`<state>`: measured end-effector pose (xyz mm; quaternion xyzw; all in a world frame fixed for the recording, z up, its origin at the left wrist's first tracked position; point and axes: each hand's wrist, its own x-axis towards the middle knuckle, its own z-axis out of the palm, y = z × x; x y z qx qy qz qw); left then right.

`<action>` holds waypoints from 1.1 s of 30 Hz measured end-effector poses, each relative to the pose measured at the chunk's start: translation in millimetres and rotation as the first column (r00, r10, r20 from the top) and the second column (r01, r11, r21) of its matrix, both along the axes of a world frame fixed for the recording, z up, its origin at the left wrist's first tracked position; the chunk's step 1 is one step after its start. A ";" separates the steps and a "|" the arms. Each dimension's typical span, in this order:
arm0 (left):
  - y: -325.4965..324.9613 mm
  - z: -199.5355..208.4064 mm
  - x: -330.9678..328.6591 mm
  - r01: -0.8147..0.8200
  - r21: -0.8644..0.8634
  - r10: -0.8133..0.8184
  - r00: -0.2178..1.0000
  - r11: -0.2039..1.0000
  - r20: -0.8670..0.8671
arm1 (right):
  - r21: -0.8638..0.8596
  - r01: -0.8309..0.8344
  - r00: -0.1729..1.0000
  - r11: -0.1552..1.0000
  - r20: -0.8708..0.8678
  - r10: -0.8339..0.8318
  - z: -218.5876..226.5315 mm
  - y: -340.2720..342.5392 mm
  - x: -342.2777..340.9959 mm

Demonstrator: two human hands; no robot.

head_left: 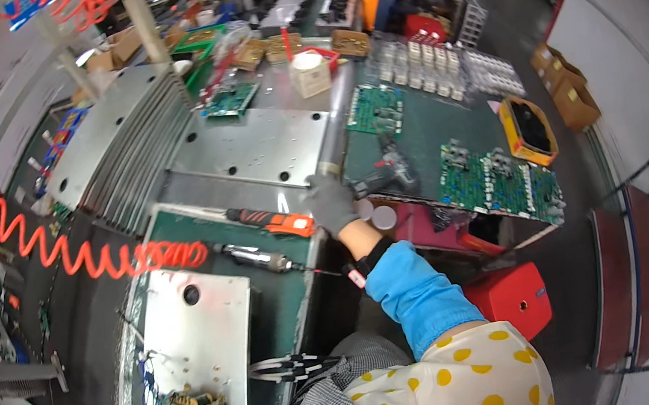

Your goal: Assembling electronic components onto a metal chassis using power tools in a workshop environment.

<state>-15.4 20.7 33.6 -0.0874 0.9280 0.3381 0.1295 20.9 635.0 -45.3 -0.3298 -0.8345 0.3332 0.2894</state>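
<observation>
A small white box (310, 73) with a round top stands far up the worktop (424, 128), and brown cardboard boxes (564, 86) sit by the right wall. A yellow tray (528, 130) lies at the worktop's right edge. Your right hand (331, 204), in a grey glove, reaches out to the dark power drill (385, 173). The drill lies just beside your grip, and you cannot tell if the grip is clenched on it. Your left hand is out of sight.

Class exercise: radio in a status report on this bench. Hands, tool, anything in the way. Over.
Right hand, grey-gloved, reaching out at the bench edge beside the orange-handled screwdriver; grip unclear. Left hand not in view. Air tool on orange coiled hose lies just beside.
</observation>
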 end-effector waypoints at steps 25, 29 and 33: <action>94.1 87.0 67.3 -0.010 0.396 0.211 0.859 0.918 -0.467 | -0.143 0.590 0.745 0.795 -0.284 -0.604 33.3 154.8 228.1; 136.7 97.3 78.8 0.149 0.588 0.079 0.935 0.795 -0.345 | -0.114 0.389 0.792 0.914 -0.465 -0.396 109.5 50.6 139.4; 153.6 97.1 83.5 0.521 0.514 -0.333 0.846 0.682 -0.416 | 0.096 -0.088 0.773 0.991 -0.622 0.129 145.5 -70.4 71.4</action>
